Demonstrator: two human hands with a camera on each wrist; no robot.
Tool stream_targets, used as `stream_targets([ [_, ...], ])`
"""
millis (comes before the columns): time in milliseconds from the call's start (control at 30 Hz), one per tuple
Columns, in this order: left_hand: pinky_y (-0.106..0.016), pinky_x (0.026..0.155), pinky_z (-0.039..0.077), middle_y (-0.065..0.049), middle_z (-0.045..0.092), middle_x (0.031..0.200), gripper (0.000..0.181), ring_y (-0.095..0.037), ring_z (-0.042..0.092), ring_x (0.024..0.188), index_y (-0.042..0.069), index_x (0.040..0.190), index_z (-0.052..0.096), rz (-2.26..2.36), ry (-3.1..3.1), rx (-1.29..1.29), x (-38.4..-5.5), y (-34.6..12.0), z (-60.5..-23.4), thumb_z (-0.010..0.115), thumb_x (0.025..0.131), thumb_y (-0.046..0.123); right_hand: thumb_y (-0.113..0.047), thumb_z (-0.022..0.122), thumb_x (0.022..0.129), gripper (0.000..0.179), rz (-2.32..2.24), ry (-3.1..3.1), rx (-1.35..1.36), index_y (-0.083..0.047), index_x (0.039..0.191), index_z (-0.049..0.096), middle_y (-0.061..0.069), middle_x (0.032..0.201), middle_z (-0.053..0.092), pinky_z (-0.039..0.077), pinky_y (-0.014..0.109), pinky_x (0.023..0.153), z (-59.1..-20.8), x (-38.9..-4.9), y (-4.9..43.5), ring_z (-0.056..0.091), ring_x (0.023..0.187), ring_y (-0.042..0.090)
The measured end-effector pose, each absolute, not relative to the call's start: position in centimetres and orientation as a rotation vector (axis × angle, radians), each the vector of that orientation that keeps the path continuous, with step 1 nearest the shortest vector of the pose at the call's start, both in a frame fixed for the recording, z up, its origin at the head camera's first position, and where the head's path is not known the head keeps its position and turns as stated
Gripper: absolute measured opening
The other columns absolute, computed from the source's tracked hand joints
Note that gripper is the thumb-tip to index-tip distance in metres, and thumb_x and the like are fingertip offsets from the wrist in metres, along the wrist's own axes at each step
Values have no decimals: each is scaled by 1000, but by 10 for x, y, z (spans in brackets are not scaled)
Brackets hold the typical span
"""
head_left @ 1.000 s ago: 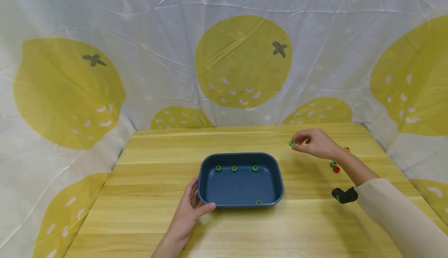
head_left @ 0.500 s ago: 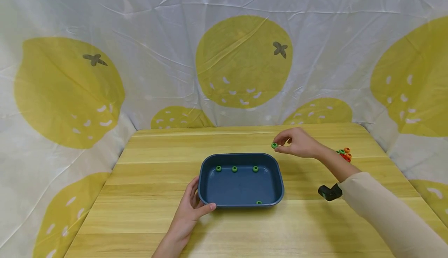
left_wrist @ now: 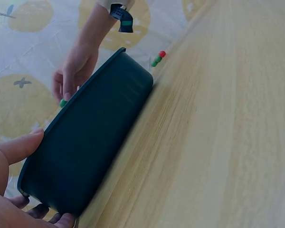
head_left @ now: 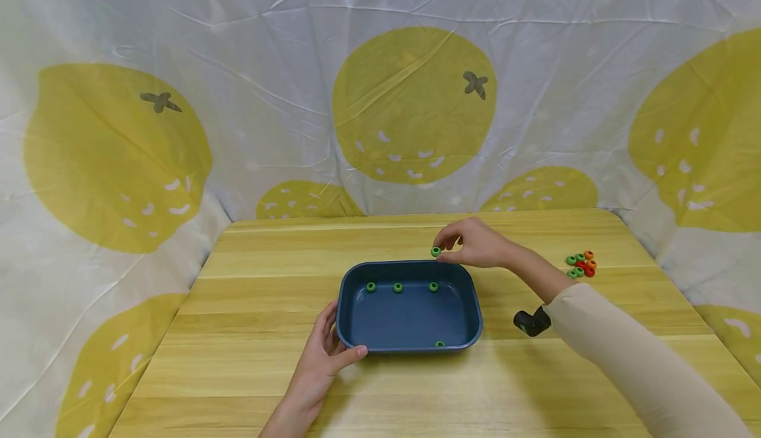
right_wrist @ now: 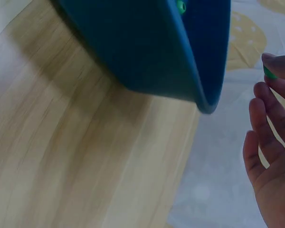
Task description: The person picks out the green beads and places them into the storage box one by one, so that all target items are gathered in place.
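Pinching a bead [head_left: 436,252] by the tub [head_left: 392,319] at one o'clock, right hand [head_left: 477,244] is apparently placing, needing inward release; left hand [head_left: 321,353] is clasping at eight.

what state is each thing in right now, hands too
dark blue rectangular tray: upright, open-topped, with four round green beads inside
left hand: gripping the tray's near left corner
single green bead: pinched, off the wood-grain table
right hand: pinching that bead
loose red, orange and green beads: clustered on the table
white cloth with yellow fruit print: hung, creased
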State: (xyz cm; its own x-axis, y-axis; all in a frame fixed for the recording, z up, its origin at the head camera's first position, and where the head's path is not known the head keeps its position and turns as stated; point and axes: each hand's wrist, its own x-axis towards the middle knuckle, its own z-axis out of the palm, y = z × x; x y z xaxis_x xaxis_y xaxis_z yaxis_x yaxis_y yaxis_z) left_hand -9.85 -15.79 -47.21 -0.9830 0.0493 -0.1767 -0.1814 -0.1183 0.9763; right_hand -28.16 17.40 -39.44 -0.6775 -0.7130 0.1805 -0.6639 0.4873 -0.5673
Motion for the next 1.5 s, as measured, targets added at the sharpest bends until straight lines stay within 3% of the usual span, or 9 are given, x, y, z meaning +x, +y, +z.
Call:
stream_targets([
  [367, -47, 121, 25, -12, 23, 167, 101, -37, 18, 154, 12, 163, 24, 2242, 1969, -148, -98, -157, -470, 86, 84, 4, -18, 78, 93, 13, -939, 2565, -1337, -14, 105, 79, -6, 100, 73, 57, 52, 84, -389, -286, 135, 66, 89, 14],
  [600, -48, 121, 25, -12, 24, 167, 100, -36, 20, 154, 12, 162, 23, 2252, 1963, -145, -98, -156, -471, 86, 84, 4, -18, 79, 92, 14, -910, 2549, -1393, -13, 105, 79, -6, 100, 73, 57, 45, 83, -386, -287, 111, 68, 91, 19],
  [867, -47, 121, 25, -12, 25, 167, 99, -36, 21, 154, 12, 162, 24, 2244, 1972, -141, -98, -156, -472, 86, 85, 5, -20, 79, 92, 17, -897, 2499, -1469, -12, 107, 79, -5, 102, 73, 58, 44, 84, -388, -288, 90, 67, 91, 13],
  [1233, -48, 121, 25, -11, 24, 167, 99, -36, 19, 154, 13, 162, 23, 2242, 1963, -133, -99, -157, -472, 85, 86, 5, -19, 79, 92, 19, -905, 2435, -1504, -9, 108, 78, -1, 102, 74, 58, 48, 86, -392, -291, 73, 68, 92, 18],
  [1367, -48, 121, 26, -11, 24, 167, 99, -36, 20, 154, 13, 162, 23, 2241, 1964, -133, -99, -157, -472, 85, 86, 5, -19, 79, 92, 22, -911, 2432, -1484, -7, 110, 77, 4, 104, 75, 57, 47, 87, -391, -291, 75, 68, 93, 18],
  [1500, -47, 121, 26, -12, 24, 167, 99, -36, 20, 154, 13, 162, 23, 2238, 1969, -138, -99, -157, -472, 85, 85, 5, -20, 79, 92, 20, -919, 2462, -1463, -9, 109, 77, 1, 103, 74, 57, 43, 86, -390, -291, 81, 68, 92, 15],
])
